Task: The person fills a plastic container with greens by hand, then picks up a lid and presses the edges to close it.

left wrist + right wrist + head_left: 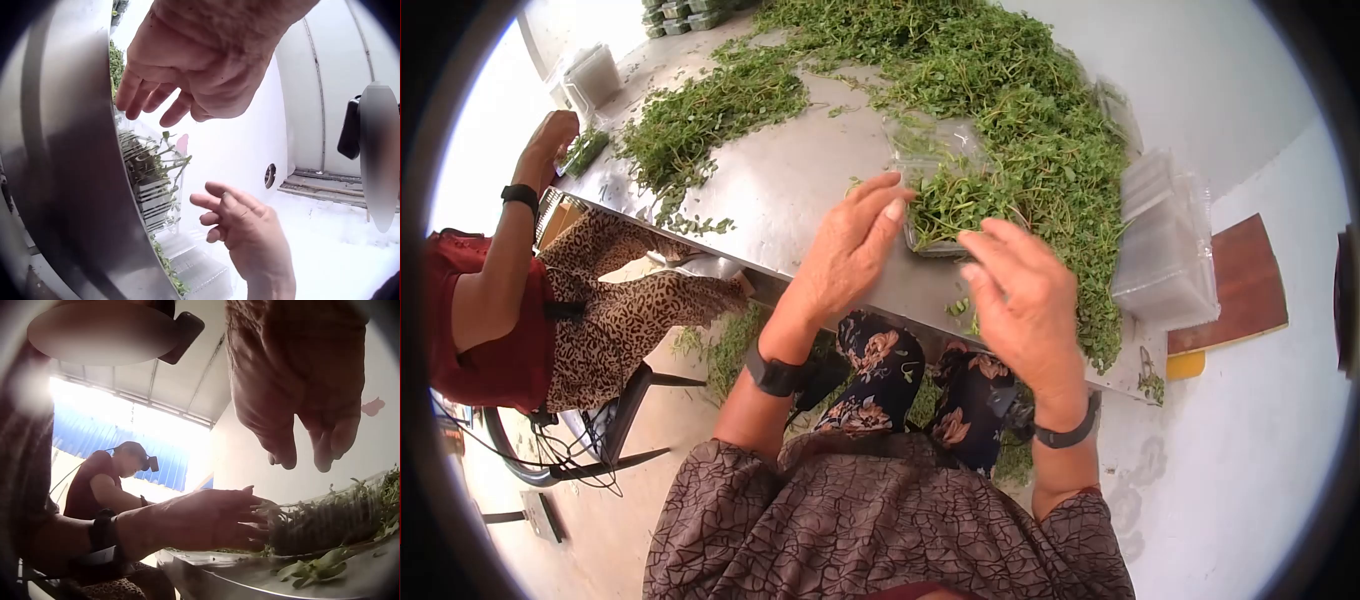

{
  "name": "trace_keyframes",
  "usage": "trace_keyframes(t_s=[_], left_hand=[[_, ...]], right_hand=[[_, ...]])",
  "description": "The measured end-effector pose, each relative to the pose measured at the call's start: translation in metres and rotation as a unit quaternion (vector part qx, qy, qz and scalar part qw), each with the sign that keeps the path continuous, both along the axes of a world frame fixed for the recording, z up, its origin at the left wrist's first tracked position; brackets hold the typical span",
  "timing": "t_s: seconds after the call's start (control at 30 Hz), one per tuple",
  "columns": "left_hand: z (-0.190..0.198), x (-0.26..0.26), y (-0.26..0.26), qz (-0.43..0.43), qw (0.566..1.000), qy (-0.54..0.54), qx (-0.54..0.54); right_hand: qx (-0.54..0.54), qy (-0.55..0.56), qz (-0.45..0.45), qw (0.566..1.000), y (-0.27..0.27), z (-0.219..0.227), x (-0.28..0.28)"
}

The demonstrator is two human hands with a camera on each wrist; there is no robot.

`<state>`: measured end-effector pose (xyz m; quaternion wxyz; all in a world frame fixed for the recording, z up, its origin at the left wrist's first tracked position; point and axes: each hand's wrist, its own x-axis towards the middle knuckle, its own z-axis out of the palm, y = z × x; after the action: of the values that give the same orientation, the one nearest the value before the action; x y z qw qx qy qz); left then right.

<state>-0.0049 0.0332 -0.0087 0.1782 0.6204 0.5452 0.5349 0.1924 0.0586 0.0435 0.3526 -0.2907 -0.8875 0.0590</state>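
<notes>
A clear plastic box [935, 245] filled with leafy green stems [950, 205] stands near the table's front edge, its lid [940, 145] raised behind it. My left hand [850, 245] is at the box's left side, fingers extended; in the right wrist view the left hand [203, 519] has its fingertips at the box wall [325, 525]. Just off the box's right front corner, my right hand [1025, 300] hovers with fingers loosely bent and nothing held. The left wrist view shows the right hand [250, 231] apart from the stem-filled box [150, 175].
A large heap of greens [1050, 150] spreads behind and right of the box, with a smaller pile [710, 110] at left. Stacked empty clear boxes [1165, 240] stand at the right edge. Another person [495, 300] sits at the left, a hand by a filled box [585, 152].
</notes>
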Motion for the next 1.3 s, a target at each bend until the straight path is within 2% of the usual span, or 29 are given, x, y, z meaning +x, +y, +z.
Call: trace_keyframes(t_s=[0.13,0.27,0.67,0.73,0.77,0.83,0.9,0.97,1.03,1.1,1.2,1.3], left_hand=[[0.002,0.008,-0.011,0.009,1.000,-0.021,0.009],[0.010,0.013,-0.031,-0.018,1.000,0.024,-0.004],[0.016,0.026,-0.056,-0.071,0.997,0.016,-0.027],[0.003,0.017,-0.058,-0.038,0.995,-0.065,-0.070],[-0.001,0.015,-0.061,-0.041,0.995,-0.063,-0.072],[-0.006,0.010,-0.065,0.007,0.979,-0.156,-0.130],[-0.011,0.005,-0.068,0.013,0.980,-0.150,-0.133],[-0.019,0.003,-0.067,0.024,0.957,-0.273,-0.092],[-0.023,0.001,-0.064,0.022,0.947,-0.305,-0.097],[-0.024,0.002,-0.059,0.056,0.923,-0.379,-0.037],[-0.018,0.000,-0.053,0.034,0.910,-0.411,-0.043],[-0.016,-0.001,-0.048,0.013,0.902,-0.428,-0.046]], right_hand=[[-0.038,0.001,0.018,0.999,-0.010,-0.010,-0.007],[-0.011,0.002,0.038,0.999,-0.016,-0.016,-0.002],[0.000,-0.012,-0.033,0.999,-0.008,-0.025,0.014],[-0.008,-0.011,-0.021,1.000,-0.007,-0.024,0.023],[-0.009,-0.010,-0.024,1.000,-0.006,-0.025,0.029],[-0.044,0.005,-0.004,0.999,-0.001,-0.027,0.040],[-0.064,0.019,-0.005,0.998,0.001,-0.030,0.048],[-0.078,0.050,0.003,0.996,0.003,-0.032,0.052],[-0.082,0.061,0.004,0.995,0.004,-0.035,0.055],[-0.088,0.070,0.007,0.994,0.006,-0.038,0.056],[-0.090,0.075,0.014,0.993,0.009,-0.041,0.060],[-0.148,0.101,0.029,0.983,0.014,-0.040,0.061]])
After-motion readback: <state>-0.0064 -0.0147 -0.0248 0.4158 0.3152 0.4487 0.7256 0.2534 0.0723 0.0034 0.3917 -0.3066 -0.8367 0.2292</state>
